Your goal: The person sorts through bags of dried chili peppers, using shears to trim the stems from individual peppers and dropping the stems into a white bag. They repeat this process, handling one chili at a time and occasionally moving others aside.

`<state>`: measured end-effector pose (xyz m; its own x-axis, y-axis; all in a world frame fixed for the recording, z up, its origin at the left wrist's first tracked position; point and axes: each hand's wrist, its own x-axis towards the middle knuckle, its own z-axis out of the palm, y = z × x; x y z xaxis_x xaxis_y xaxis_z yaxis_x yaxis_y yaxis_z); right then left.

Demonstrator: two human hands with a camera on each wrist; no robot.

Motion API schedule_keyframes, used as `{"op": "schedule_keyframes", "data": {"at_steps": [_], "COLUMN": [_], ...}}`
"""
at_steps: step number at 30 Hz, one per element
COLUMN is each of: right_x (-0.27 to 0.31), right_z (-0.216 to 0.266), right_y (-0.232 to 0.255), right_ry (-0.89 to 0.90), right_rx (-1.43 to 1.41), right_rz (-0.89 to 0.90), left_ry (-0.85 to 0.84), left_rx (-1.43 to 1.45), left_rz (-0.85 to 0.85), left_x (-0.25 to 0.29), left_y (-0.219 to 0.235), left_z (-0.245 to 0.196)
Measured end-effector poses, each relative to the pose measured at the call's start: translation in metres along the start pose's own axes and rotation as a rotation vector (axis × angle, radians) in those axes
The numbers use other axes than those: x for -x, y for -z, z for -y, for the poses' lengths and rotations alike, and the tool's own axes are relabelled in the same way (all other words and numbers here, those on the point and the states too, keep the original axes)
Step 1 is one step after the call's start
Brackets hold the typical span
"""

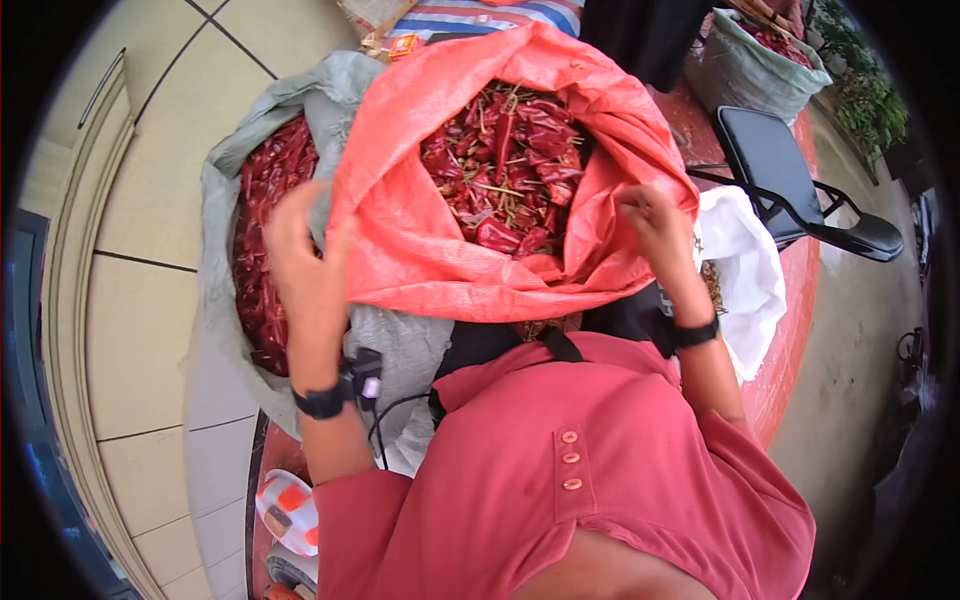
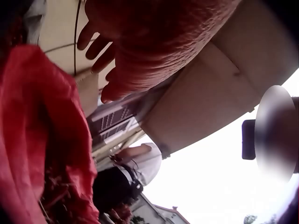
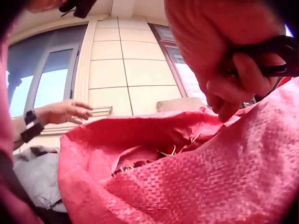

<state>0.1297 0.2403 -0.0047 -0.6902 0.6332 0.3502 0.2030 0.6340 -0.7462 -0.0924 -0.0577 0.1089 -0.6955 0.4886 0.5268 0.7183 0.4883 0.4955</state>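
A pink woven sack [image 1: 390, 250], its mouth wide and its rim rolled outward, holds dried red chillies [image 1: 510, 165] with stems. My left hand [image 1: 305, 245] is held up at the sack's left side, fingers spread and nothing in them. Beneath it in the head view lies a grey sack [image 1: 217, 230] of more red chillies [image 1: 262, 265]. At the right rim is my right hand [image 1: 655, 228], its fingers curled round black-handled scissors [image 3: 268, 50], whose loop shows in the right wrist view. The scissors' blades are hidden there.
A black folding chair [image 1: 770, 155] stands on the right, with another filled sack [image 1: 745, 75] behind it. White cloth [image 1: 745, 270] lies beside the pink sack. Another person [image 2: 140, 165] stands beyond. A tiled wall [image 1: 140, 330] runs along the left.
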Motion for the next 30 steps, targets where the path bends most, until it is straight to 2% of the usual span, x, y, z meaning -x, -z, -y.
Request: {"op": "schedule_keyframes", "data": {"at_steps": [1,4,6,9,10,12,13,15,16,19,20,23,30], "right_x": [-0.009,-0.032,-0.045,-0.057,-0.059,-0.06,-0.057,-0.052,-0.051,-0.038,-0.031,-0.016,0.005], "right_z": [0.005,0.015,0.02,0.005,0.0,-0.002,0.002,0.005,0.004,0.022,0.029,0.059,0.087], "right_y": [-0.007,-0.037,-0.055,-0.082,-0.088,-0.089,-0.085,-0.079,-0.078,-0.073,-0.073,-0.062,-0.052], "right_ry": [-0.038,0.049,0.066,0.05,0.047,0.029,0.061,0.117,0.114,-0.063,-0.084,-0.206,-0.188], "right_rx": [0.054,0.246,0.367,0.465,0.471,0.46,0.394,0.262,0.147,-0.278,-0.392,-0.738,-0.849], "right_rz": [0.061,0.059,0.106,0.162,0.161,0.164,0.103,-0.015,-0.013,0.095,0.086,0.226,0.306], "left_ry": [-0.047,-0.239,-0.2,-0.066,-0.099,-0.003,0.047,0.114,0.15,0.213,0.161,0.079,-0.088], "left_rx": [0.09,0.219,0.255,0.371,0.397,0.542,0.613,0.58,0.565,0.553,0.532,0.58,0.693], "left_rz": [0.141,0.505,0.693,0.863,0.82,0.788,0.77,0.657,0.602,0.423,0.345,0.169,0.143], "left_x": [0.008,0.035,0.048,0.056,0.059,0.062,0.062,0.06,0.06,0.055,0.054,0.052,0.051], "left_y": [-0.011,-0.051,-0.076,-0.1,-0.107,-0.119,-0.123,-0.126,-0.128,-0.136,-0.139,-0.143,-0.124], "left_z": [-0.016,-0.05,-0.062,-0.071,-0.068,-0.061,-0.057,-0.051,-0.05,-0.05,-0.05,-0.054,-0.063]}}
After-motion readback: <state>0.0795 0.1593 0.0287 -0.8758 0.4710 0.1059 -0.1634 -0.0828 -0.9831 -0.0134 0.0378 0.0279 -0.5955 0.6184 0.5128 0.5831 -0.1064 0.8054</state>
